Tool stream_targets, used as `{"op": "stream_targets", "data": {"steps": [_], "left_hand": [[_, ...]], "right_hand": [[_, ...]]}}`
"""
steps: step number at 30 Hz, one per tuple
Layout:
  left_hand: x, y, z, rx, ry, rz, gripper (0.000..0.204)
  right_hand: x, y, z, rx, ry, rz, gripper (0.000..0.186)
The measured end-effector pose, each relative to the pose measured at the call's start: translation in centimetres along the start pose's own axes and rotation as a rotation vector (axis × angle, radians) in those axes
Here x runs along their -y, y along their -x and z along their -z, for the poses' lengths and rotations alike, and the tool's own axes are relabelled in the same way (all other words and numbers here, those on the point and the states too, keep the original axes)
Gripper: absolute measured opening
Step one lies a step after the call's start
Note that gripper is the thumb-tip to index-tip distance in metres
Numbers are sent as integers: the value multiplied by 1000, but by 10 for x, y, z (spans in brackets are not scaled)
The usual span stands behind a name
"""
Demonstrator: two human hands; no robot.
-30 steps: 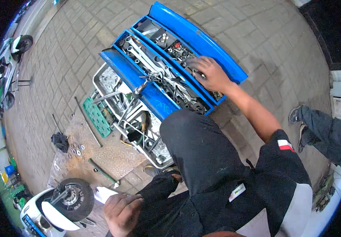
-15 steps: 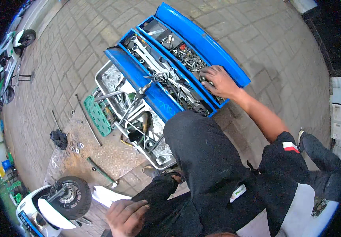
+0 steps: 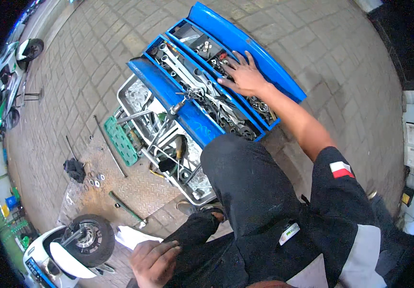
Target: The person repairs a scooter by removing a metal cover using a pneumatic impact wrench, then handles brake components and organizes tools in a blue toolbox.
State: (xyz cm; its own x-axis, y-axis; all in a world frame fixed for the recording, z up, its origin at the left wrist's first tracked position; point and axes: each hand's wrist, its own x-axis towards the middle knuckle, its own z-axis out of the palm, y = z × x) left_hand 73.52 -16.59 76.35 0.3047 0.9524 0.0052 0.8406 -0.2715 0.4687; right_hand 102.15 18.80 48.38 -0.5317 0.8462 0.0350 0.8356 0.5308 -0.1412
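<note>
A blue metal toolbox (image 3: 245, 41) stands unfolded, its trays filled with tools and small hardware. My right hand (image 3: 243, 77) is spread over its far tray, fingers apart, touching the loose bolts and nuts (image 3: 213, 61) and covering part of them. Beside that tray, several combination wrenches (image 3: 180, 67) fill the nearer one. A ratchet-like tool (image 3: 176, 106) lies across the blue lid. My left hand (image 3: 155, 263) is low in the picture, near my leg, with fingers curled together; its palm is hidden, so I cannot see whether anything is in it.
A metal tray (image 3: 125, 91) of tools lies under the toolbox's near side, with a green plastic case (image 3: 119, 141) beside it. Washers (image 3: 97, 177), rods and a black cloth-like bundle (image 3: 74, 170) lie on the floor. A white vehicle's wheel (image 3: 89, 240) stands lower left.
My right hand has moved up and left along the far tray from its near right end, its fingers now spread wider. My left hand has barely moved.
</note>
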Motion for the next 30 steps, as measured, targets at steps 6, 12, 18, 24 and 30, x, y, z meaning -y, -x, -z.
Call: {"op": "stream_targets", "data": {"steps": [6,12,18,24,30], "left_hand": [[1,4,3,31,-7,-8,24],[0,0,4,39,11,-7,22],[-3,-8,11,25,61,19,22],[-5,-11,15,2,102,26,25],[-3,-14,15,67,102,48,25]], "right_hand": [[13,45,19,21,-117,67,67],[-3,5,21,50,-104,29,65],[-5,-10,7,61,38,18,86],[0,31,26,67,-19,105,76],[-41,39,-8,-269,-832,34,34]]}}
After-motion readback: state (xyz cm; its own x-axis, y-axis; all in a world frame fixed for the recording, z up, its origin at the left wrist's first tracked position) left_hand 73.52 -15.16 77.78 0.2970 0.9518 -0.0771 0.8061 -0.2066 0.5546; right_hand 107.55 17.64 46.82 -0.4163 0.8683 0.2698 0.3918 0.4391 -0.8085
